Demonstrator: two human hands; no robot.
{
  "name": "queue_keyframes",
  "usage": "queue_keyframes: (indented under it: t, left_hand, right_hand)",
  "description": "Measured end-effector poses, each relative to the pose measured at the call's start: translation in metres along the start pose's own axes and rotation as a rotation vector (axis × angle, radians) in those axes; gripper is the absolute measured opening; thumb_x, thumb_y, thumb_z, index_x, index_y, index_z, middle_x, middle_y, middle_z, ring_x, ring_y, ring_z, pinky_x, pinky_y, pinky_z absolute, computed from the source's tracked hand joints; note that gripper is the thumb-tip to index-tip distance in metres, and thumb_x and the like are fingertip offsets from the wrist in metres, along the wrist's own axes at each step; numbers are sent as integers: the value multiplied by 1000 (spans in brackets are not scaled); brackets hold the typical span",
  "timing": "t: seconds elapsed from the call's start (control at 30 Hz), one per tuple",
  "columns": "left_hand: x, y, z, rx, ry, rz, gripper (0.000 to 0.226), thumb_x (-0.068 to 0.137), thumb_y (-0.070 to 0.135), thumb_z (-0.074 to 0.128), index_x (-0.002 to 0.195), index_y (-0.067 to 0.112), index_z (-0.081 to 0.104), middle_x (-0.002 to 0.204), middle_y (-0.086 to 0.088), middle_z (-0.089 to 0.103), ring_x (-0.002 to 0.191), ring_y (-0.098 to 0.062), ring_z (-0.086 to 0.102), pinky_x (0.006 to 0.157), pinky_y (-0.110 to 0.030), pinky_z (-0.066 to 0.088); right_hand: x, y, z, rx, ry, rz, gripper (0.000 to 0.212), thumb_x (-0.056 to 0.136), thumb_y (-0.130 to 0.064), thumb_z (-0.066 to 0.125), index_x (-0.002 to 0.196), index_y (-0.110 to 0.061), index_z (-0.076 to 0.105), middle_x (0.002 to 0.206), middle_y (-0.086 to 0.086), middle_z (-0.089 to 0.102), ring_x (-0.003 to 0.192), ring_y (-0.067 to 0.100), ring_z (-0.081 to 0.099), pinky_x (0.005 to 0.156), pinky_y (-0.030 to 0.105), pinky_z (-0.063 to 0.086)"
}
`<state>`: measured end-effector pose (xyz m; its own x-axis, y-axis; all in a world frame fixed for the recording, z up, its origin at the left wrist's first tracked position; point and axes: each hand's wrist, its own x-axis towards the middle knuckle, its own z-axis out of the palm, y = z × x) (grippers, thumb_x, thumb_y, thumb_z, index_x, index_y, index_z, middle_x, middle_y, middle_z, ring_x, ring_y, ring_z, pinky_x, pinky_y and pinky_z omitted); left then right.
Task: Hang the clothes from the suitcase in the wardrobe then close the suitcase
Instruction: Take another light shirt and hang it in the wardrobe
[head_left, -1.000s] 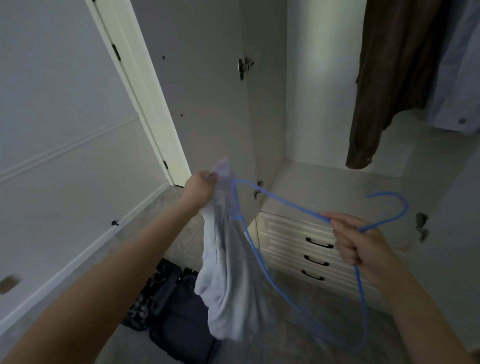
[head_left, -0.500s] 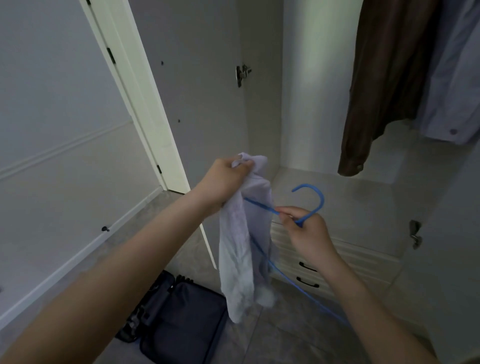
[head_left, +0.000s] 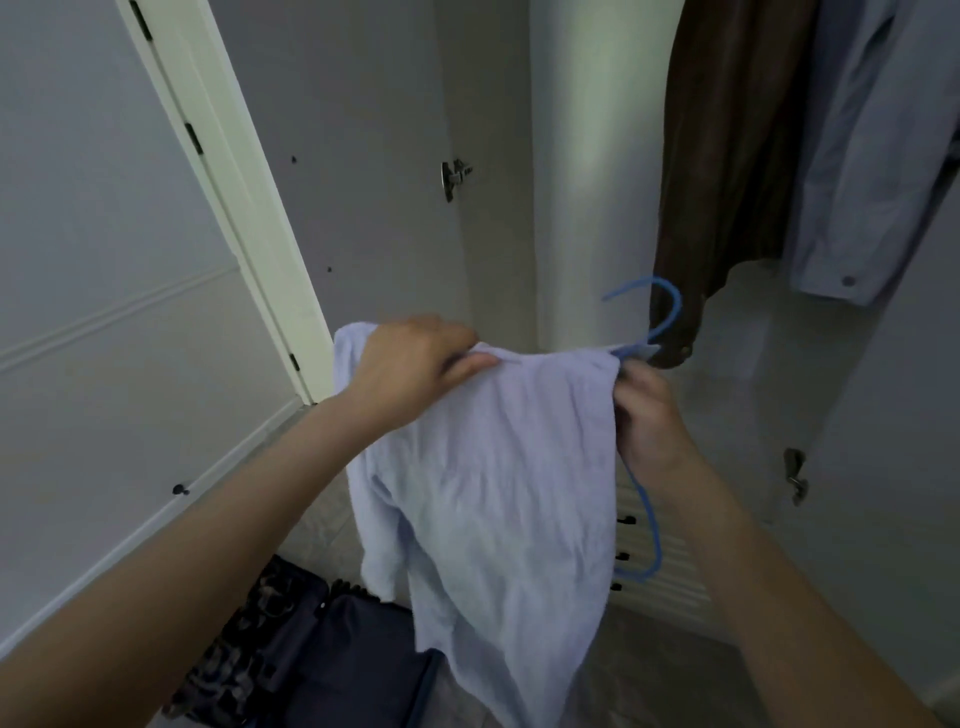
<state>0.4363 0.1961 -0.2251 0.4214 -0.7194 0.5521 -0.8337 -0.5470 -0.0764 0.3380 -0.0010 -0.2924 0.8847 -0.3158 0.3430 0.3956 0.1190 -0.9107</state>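
Note:
A pale lilac shirt (head_left: 498, 499) hangs spread out in front of me, draped over a blue wire hanger (head_left: 655, 322) whose hook sticks up at its right end. My left hand (head_left: 415, 364) pinches the shirt's top edge on the left. My right hand (head_left: 649, 415) grips the hanger just under the hook, at the shirt's right edge. One blue hanger arm curves down past the shirt's right side. The dark open suitcase (head_left: 311, 660) lies on the floor below, partly hidden by the shirt.
The wardrobe stands open ahead, its left door (head_left: 363, 156) swung outward. A brown garment (head_left: 727, 156) and a light blue shirt (head_left: 872, 156) hang inside at the upper right. White drawers (head_left: 670, 571) with black handles sit low behind the hanger. A white wall panel fills the left.
The bunched shirt has been pulled open across the hanger. My hands have moved apart and upward, and the hanger hook has risen toward the brown garment.

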Motion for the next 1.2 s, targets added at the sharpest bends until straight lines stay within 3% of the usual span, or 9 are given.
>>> queue_keyframes:
  t: [0.17,0.3,0.43,0.57,0.7,0.83,0.93,1.1,1.2]
  left_hand:
    - [-4,-18,-15,-132,136,-140,42,89,51,40,59,22,33,51,9,33,53,-16,40,53,-26,21]
    - [2,-21,-32,-348,146,-225,44,84,55,38,57,21,36,51,4,37,50,-6,38,53,-27,28]
    - [13,-14,-40,-479,175,-220,42,89,40,46,57,15,34,53,8,31,50,-5,30,51,-23,24]
    - [16,-16,-44,-498,198,-248,42,88,39,46,56,17,31,54,8,29,51,-5,28,50,-23,23]
    - [10,-26,-48,-507,276,-317,44,90,35,48,57,10,33,56,9,29,50,-5,27,49,-21,22]
    - [7,-32,-50,-502,339,-379,46,95,29,50,59,4,35,58,-1,26,47,-5,27,46,-17,21]
    - [6,-30,-50,-506,366,-385,49,96,27,49,59,0,35,57,0,26,45,-4,27,44,-16,21]
    - [-10,-48,-55,-499,361,-360,50,95,29,47,60,-7,41,58,-8,33,48,-5,28,47,-18,24]
    - [-24,-59,-51,-483,317,-382,50,88,36,46,59,-4,41,57,-3,31,47,-3,29,46,-16,24]
  right_hand:
    - [13,3,-71,109,-67,159,42,87,-39,40,100,-17,74,97,2,74,84,16,69,71,27,53]
    - [10,36,-80,-101,-42,287,34,89,-16,49,121,-14,57,107,-7,70,99,13,66,84,30,46]
    - [18,48,-15,-366,-266,418,22,94,0,47,100,-17,59,80,-17,66,91,14,60,67,15,50]
    - [2,51,9,-411,-320,425,29,95,0,45,86,-24,57,80,-13,62,75,-1,58,81,25,51]
    - [-9,47,1,-231,-180,420,54,93,0,46,51,-26,67,51,-16,66,46,-9,58,43,6,43]
    - [-20,44,6,-162,-273,291,26,87,0,60,88,-24,73,83,-13,73,80,2,67,67,11,49]
    - [-19,52,17,-340,-245,214,26,82,5,65,85,-20,73,78,-15,71,73,-4,65,68,9,50]
    - [0,55,-6,-219,119,224,25,94,-10,53,72,-20,57,58,-10,56,59,10,51,53,17,43]
    - [11,36,-32,-243,100,158,30,92,-6,54,68,-22,62,58,-14,61,58,-5,56,56,9,43]
